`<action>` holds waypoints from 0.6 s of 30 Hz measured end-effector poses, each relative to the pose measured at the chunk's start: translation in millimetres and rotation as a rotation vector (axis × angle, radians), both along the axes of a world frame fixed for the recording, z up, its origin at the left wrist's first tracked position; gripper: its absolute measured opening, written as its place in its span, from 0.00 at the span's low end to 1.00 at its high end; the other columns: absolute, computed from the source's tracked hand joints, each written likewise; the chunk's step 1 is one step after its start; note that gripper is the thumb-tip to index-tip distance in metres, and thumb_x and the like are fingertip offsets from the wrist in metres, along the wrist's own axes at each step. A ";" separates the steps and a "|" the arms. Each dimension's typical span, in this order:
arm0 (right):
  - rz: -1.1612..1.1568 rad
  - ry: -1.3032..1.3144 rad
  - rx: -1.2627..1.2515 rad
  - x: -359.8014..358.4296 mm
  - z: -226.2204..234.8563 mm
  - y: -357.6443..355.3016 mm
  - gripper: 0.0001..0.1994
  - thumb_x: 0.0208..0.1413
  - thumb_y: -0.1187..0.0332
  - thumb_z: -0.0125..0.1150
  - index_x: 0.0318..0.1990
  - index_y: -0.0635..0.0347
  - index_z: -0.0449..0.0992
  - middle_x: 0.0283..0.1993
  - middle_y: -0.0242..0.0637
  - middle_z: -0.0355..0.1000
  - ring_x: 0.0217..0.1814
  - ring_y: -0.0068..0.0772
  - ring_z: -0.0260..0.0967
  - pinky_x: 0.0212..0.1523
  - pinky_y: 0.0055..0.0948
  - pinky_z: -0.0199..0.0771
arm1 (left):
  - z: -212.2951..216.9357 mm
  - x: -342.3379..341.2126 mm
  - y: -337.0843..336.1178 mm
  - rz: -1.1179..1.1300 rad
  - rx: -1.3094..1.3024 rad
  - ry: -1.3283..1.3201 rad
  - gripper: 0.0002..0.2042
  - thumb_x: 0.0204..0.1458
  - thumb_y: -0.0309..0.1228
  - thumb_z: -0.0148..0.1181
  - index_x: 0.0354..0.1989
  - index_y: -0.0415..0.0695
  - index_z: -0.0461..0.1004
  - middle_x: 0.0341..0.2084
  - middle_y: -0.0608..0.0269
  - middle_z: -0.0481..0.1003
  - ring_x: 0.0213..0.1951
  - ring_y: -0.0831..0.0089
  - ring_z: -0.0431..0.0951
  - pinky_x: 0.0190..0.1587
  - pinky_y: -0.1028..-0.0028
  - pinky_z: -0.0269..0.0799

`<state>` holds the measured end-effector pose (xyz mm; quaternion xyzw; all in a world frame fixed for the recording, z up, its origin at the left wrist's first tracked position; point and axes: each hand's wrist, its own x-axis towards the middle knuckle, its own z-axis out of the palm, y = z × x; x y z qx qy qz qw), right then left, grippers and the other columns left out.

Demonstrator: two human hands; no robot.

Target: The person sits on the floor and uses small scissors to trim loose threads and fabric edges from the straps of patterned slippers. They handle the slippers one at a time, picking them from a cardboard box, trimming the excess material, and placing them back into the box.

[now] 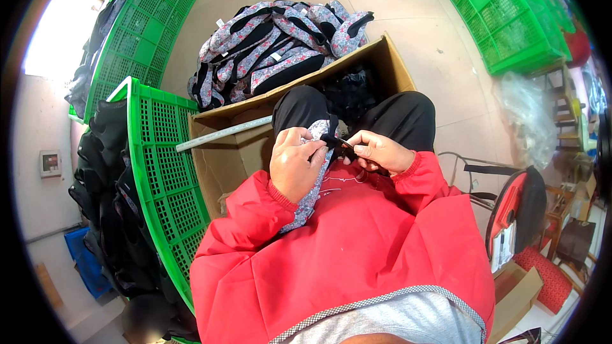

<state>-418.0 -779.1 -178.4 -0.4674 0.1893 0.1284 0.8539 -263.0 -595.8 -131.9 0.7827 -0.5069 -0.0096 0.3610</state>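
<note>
Over my lap lies a floral fabric piece [307,206] in grey, white and pink, with a black strap [332,139] at its upper end. My left hand [294,164] is closed, pinching the fabric and strap between thumb and fingers. Just to the right, my right hand [381,152] is closed around a narrow dark thing with a shiny edge [346,144], which meets the strap; its kind is too small to tell. Part of it is hidden by my fingers.
A cardboard box [245,153] stands before my knees, with a pale flat bar [223,134] across it. Beyond lies a heap of floral and black pieces [274,48]. Green crates [167,172] stand at left, another green crate [503,22] far right, beside a clear plastic bag [526,118].
</note>
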 end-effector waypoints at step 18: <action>-0.081 -0.003 0.152 7.2 -3.4 11.9 0.13 0.68 0.60 0.52 0.50 0.59 0.68 0.38 0.34 0.73 0.21 0.13 0.51 0.19 0.14 0.51 | 0.9 0.4 -15.5 0.065 0.109 -0.216 0.07 0.43 0.30 0.69 0.30 0.43 0.83 0.26 0.65 0.71 0.36 0.64 0.73 0.40 0.65 0.66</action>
